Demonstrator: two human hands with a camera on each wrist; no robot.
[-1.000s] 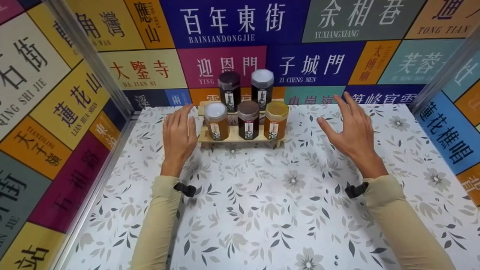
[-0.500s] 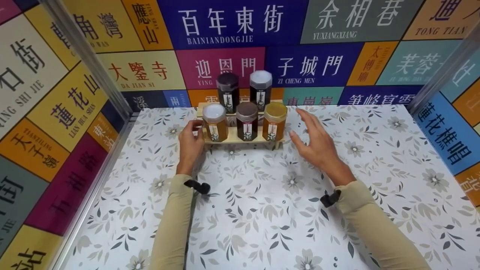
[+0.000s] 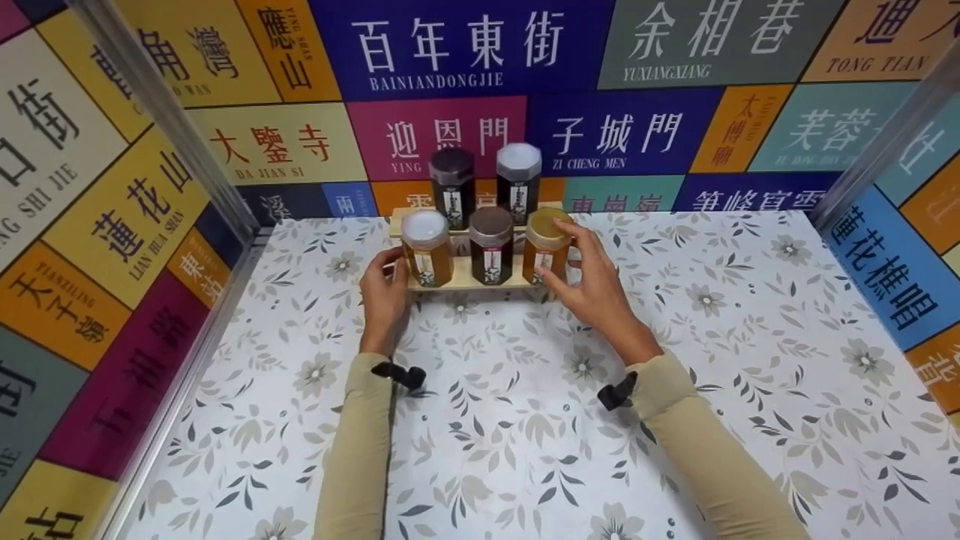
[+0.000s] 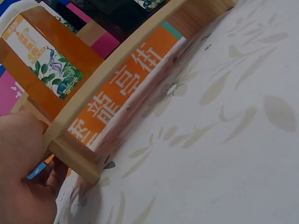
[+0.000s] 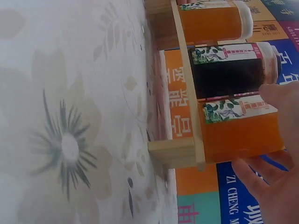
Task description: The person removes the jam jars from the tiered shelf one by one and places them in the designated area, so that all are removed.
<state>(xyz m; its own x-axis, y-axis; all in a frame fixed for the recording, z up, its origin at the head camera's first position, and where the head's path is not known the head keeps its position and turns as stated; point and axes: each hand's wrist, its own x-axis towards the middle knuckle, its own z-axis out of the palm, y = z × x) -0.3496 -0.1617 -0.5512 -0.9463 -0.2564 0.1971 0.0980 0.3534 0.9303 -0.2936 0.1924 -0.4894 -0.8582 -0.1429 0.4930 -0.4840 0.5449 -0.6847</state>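
A two-step wooden rack (image 3: 480,282) holds several faceted jars with labels. On the lower step stand an amber jar with a white lid (image 3: 427,251), a dark jar with a brown lid (image 3: 491,247) and an amber jar with a yellow lid (image 3: 536,251). My left hand (image 3: 384,291) grips the rack's left end, with fingers curled behind its wooden leg (image 4: 74,156). My right hand (image 3: 596,281) holds the yellow-lidded jar, thumb at its front and fingers round its right side. That jar (image 5: 238,135) stands upright on the step.
On the upper step stand a dark jar with a dark lid (image 3: 452,187) and a dark jar with a white lid (image 3: 518,184). Behind the flower-patterned table (image 3: 495,420) rises a wall (image 3: 667,45) of coloured name panels. Another panelled wall (image 3: 97,300) borders the left.
Both hands have moved inward to the rack. The left took hold of its left end, and the right closed round the yellow-lidded jar. The jars have kept their places on the rack.
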